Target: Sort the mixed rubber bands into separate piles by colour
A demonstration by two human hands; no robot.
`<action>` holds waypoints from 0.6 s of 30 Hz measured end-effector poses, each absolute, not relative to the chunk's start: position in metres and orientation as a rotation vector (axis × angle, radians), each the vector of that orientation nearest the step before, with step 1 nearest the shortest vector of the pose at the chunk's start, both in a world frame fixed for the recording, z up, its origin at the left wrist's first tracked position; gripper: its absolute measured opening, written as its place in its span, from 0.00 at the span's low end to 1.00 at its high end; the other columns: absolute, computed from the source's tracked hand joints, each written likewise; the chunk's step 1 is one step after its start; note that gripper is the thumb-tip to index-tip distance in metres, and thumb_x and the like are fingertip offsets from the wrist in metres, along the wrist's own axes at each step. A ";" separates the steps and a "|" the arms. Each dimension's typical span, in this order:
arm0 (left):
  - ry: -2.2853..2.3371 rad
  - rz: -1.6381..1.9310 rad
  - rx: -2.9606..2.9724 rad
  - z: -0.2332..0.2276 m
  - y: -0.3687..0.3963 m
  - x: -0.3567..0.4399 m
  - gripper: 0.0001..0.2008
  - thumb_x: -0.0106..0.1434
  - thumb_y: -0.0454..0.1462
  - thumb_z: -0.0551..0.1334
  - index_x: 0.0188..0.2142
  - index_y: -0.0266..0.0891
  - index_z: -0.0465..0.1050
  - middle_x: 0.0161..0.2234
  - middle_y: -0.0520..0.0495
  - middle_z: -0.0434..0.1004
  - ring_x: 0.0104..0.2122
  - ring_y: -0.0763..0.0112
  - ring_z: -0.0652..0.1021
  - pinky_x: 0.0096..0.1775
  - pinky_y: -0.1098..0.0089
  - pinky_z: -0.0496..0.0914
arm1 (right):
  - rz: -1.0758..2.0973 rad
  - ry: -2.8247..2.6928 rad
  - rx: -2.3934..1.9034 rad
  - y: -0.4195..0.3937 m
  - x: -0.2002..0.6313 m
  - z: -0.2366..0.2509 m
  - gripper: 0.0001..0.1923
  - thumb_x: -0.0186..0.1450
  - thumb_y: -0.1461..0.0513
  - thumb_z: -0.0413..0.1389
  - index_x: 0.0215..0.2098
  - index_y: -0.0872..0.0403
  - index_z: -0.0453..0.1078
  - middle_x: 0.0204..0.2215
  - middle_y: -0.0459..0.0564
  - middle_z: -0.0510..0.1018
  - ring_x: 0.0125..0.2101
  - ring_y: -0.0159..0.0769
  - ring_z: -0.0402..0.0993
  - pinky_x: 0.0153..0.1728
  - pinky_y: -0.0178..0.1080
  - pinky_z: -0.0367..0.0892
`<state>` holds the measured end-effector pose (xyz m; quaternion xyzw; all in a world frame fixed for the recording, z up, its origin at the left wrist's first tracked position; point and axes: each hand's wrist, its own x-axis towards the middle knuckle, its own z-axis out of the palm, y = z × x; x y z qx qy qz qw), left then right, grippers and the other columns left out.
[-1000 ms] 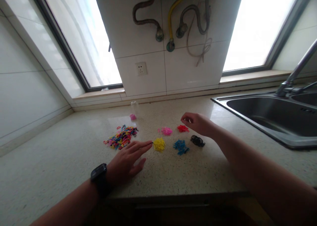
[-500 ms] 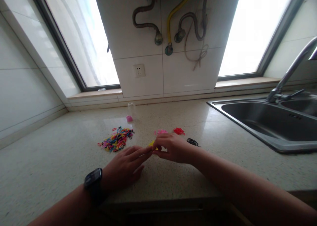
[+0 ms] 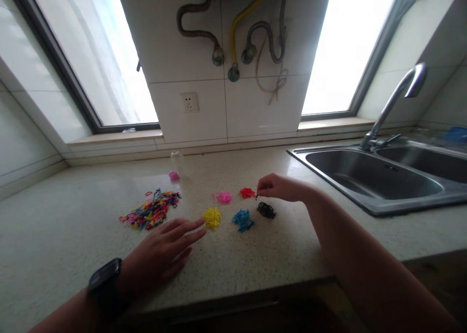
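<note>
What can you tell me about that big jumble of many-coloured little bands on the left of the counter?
The mixed heap of tiny elastic bands is a loose, flat scatter of thin loops, rubbery by the look, in pink, yellow, blue, red and black. It lies on the speckled stone countertop, stretched slantwise, with a few strays at its far edge. Nothing touches it; the left hand rests flat just in front.

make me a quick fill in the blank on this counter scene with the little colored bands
1. The right hand pinches a tiny dark band just above the ____ pile.
2. The left hand lies flat, its fingertips nearest the ____ pile.
3. The blue pile sits between the yellow pile and the ____ pile.
4. The mixed pile of unsorted bands lies to the ____ of the yellow pile.

Missing words: black; yellow; black; left
</note>
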<state>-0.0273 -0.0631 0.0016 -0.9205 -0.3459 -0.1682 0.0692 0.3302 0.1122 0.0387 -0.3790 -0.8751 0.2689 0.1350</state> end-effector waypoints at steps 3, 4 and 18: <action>-1.056 -0.505 -2.782 0.000 -0.063 -0.028 0.30 0.66 0.29 0.55 0.66 0.47 0.58 0.62 0.45 0.66 0.55 0.60 0.71 0.54 0.56 0.72 | 0.902 -2.597 -1.179 0.120 0.344 0.035 0.13 0.61 0.54 0.58 0.33 0.56 0.76 0.25 0.47 0.77 0.26 0.31 0.67 0.28 0.34 0.61; -1.060 -0.502 -2.786 0.000 -0.062 -0.029 0.30 0.66 0.29 0.55 0.66 0.47 0.58 0.62 0.46 0.66 0.55 0.60 0.71 0.54 0.56 0.72 | 0.948 -2.607 -1.194 0.120 0.346 0.035 0.12 0.61 0.55 0.58 0.33 0.56 0.76 0.25 0.47 0.77 0.26 0.31 0.68 0.28 0.34 0.61; -1.057 -0.468 -2.809 0.000 -0.062 -0.030 0.28 0.66 0.29 0.55 0.65 0.47 0.59 0.62 0.46 0.67 0.56 0.62 0.70 0.55 0.58 0.70 | 1.121 -2.586 -1.332 0.130 0.357 0.025 0.17 0.61 0.50 0.58 0.28 0.55 0.72 0.22 0.45 0.72 0.22 0.28 0.62 0.26 0.34 0.58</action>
